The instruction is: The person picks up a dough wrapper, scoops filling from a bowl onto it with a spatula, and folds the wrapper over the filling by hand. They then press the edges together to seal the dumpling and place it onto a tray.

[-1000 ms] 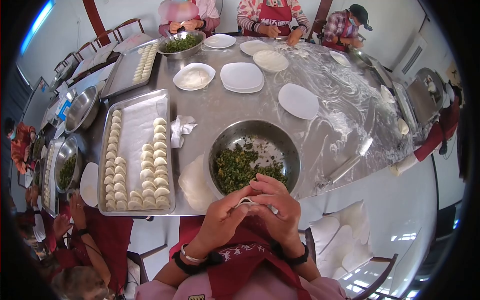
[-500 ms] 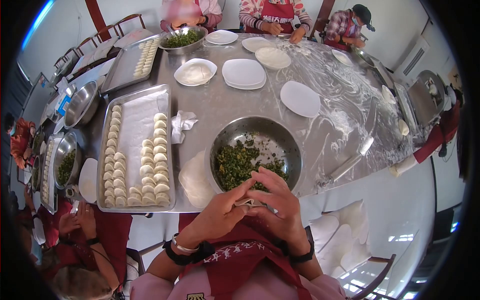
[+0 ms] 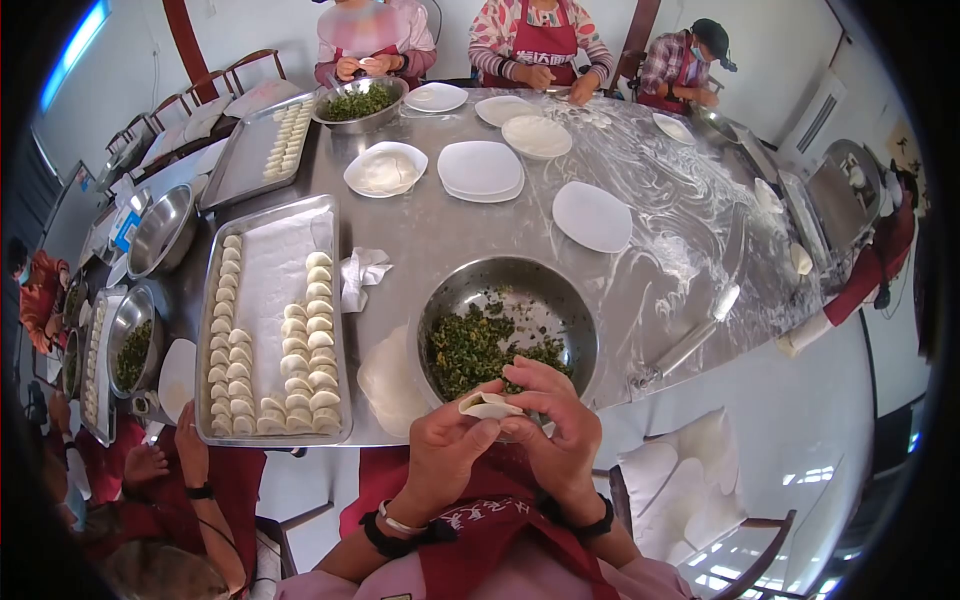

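Observation:
A folded dumpling [image 3: 489, 406] is pinched between both my hands, over the near rim of a steel bowl [image 3: 590, 350] of chopped green filling [image 3: 470, 345]. My left hand [image 3: 445, 445] holds its left end between thumb and fingers. My right hand [image 3: 555, 420] has its thumb and fingers at the right end. Left of the bowl lies a stack of round wrappers [image 3: 390, 385], partly covered by the bowl. Farther left, a metal tray [image 3: 270, 290] bears rows of finished dumplings [image 3: 322, 365].
White plates [image 3: 592, 216] and a crumpled cloth [image 3: 363, 277] lie on the steel table [image 3: 400, 240]. Flour and a rolling pin [image 3: 690, 340] are at the right. Co-workers [image 3: 535, 45] sit across the table; another [image 3: 190, 500] is at my left. A chair [image 3: 690, 480] stands at the lower right.
My hands have turned and spread a little, so the dumpling shows more clearly. The view has shifted slightly. The left co-worker's hands have moved apart.

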The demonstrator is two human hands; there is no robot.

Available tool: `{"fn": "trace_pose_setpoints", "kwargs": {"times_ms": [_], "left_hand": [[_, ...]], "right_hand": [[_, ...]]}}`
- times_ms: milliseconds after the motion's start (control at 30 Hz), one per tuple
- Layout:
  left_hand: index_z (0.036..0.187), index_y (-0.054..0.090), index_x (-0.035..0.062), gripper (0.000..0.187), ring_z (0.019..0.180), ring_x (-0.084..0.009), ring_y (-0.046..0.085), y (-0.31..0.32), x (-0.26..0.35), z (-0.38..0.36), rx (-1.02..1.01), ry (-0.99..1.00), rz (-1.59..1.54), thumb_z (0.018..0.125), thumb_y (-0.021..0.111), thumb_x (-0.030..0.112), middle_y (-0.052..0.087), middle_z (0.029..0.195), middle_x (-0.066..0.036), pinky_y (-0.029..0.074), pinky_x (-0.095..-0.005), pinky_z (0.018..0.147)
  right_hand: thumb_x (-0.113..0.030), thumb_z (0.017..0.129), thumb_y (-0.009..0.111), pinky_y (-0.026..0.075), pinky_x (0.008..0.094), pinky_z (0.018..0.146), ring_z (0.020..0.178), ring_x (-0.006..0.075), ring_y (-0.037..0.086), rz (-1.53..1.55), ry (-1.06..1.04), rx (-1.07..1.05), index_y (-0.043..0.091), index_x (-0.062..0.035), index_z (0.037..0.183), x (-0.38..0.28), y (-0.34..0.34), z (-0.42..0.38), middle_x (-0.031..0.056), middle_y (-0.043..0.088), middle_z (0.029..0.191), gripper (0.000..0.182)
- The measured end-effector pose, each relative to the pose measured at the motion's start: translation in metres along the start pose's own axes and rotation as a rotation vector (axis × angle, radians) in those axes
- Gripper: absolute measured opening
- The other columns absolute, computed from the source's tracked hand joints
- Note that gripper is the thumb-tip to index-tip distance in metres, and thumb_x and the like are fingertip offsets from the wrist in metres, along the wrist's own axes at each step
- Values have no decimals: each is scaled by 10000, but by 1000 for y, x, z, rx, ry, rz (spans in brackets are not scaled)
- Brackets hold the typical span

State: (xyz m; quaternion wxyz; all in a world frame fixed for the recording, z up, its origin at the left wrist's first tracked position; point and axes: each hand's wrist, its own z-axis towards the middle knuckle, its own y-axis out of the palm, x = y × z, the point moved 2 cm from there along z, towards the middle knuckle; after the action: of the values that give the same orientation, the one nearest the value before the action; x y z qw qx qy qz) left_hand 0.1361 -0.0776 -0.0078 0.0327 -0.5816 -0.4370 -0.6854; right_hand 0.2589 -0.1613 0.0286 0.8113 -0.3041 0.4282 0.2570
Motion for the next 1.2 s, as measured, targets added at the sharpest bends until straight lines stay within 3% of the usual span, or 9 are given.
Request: {"fn": "trace_pose_setpoints", "kwargs": {"times_ms": [100, 300, 400, 500, 633, 800, 1033, 1200], "left_hand": [[1374, 493, -108, 442, 1141, -189, 622, 8, 6, 0, 17, 47, 36, 975, 615, 36, 632, 1260, -154, 532, -316, 973], [1439, 449, -69, 480, 1182, -153, 583, 9, 16, -2, -93, 133, 400, 975, 570, -36, 608, 1314, -130, 485, -287, 1011], [1440, 454, -59, 473, 1176, -155, 589, 5, 14, -2, -95, 111, 439, 982, 567, -29, 616, 1304, -123, 488, -285, 1005], [1442, 457, -46, 468, 1167, -154, 594, 1, 9, 1, -95, -11, 150, 988, 569, -18, 613, 1311, -119, 499, -286, 995], [1445, 452, -41, 461, 1163, -157, 597, -6, 5, 0, -121, 6, 268, 1000, 561, 6, 597, 1331, -117, 523, -297, 980], [1459, 427, -42, 465, 1159, -156, 597, -3, 5, -2, -95, 8, 223, 1012, 537, 18, 597, 1330, -121, 533, -296, 970], [1482, 395, -41, 507, 1086, -126, 609, -1, 13, -3, -141, 0, 441, 986, 496, -23, 626, 1248, -119, 508, -277, 925], [1480, 403, -33, 528, 1090, -126, 595, -7, 10, -1, -180, -38, 470, 961, 500, -42, 631, 1223, -120, 493, -266, 919]], "right_hand": [[-65, 770, 784, 488, 424, 993, 1172, 352, 635, 1, -49, 40, 729, -30, 955, 1, 2, 0, 151, 707, 1158, 196], [-49, 767, 781, 508, 429, 967, 1143, 356, 652, 40, -92, 70, 718, -18, 906, 3, 3, 1, 151, 720, 1119, 155], [-53, 766, 782, 507, 434, 971, 1152, 361, 645, -33, -144, 29, 715, -16, 937, 10, 1, 0, 151, 712, 1145, 187], [-60, 763, 785, 507, 436, 976, 1169, 365, 634, -109, -113, -23, 710, -19, 995, 7, 0, 3, 151, 693, 1194, 247], [-79, 767, 786, 504, 435, 988, 1191, 360, 621, -128, -75, -143, 704, -32, 1057, -1, -3, 9, 150, 668, 1248, 305], [-96, 779, 778, 507, 434, 984, 1184, 360, 626, -45, -124, -89, 712, -43, 1018, 12, 2, 1, 144, 686, 1209, 254], [-71, 782, 763, 528, 426, 945, 1162, 357, 637, -119, -201, -64, 704, -37, 907, 10, 7, -3, 130, 715, 1137, 142], [-49, 725, 779, 500, 453, 986, 1146, 379, 644, -169, -182, -98, 721, -29, 919, 10, 4, -3, 146, 720, 1120, 203]]}}
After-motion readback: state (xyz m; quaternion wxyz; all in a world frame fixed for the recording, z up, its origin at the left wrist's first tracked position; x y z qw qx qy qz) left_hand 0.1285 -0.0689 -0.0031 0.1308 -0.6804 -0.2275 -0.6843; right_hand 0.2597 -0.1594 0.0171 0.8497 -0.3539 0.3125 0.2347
